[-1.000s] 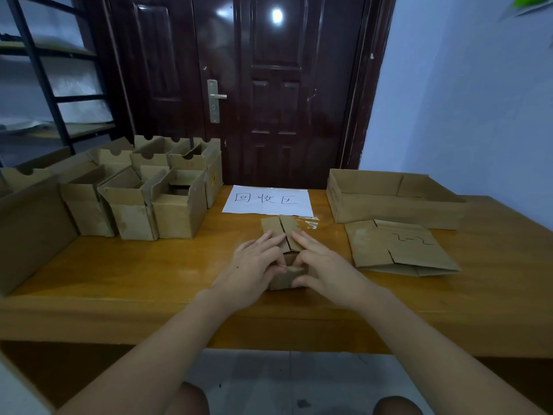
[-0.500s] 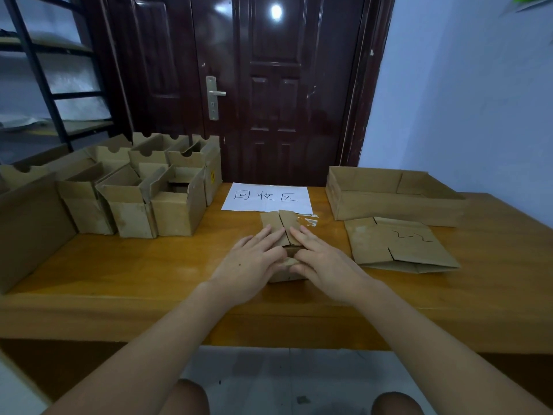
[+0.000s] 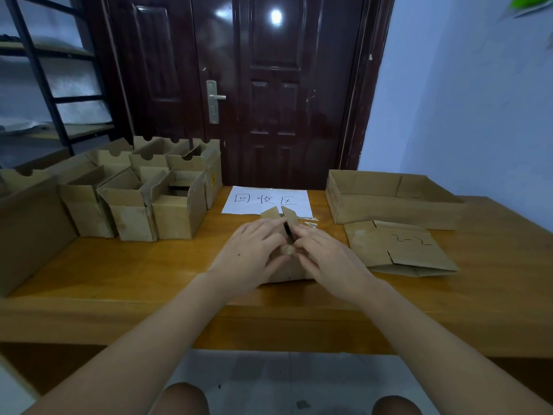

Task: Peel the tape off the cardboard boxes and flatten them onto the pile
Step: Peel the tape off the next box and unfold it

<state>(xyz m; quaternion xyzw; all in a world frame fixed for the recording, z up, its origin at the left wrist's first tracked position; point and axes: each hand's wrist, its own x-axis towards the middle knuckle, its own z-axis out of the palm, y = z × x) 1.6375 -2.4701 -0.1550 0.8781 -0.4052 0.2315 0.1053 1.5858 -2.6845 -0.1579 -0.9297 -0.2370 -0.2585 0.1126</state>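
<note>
Both hands were on a small box [image 3: 287, 271] mid-counter, just short of the paper sign [image 3: 266, 199]. Left hand [image 3: 251, 253] and right hand [image 3: 329, 259] lay with fingers pressed at the seam where two flaps [image 3: 282, 215] stood up; whether either pinched tape couldn't be told. Step judged: opening the box. Next: spread the flaps, collapse it, move it to the flat pile [image 3: 398, 250] near the right edge.
</note>
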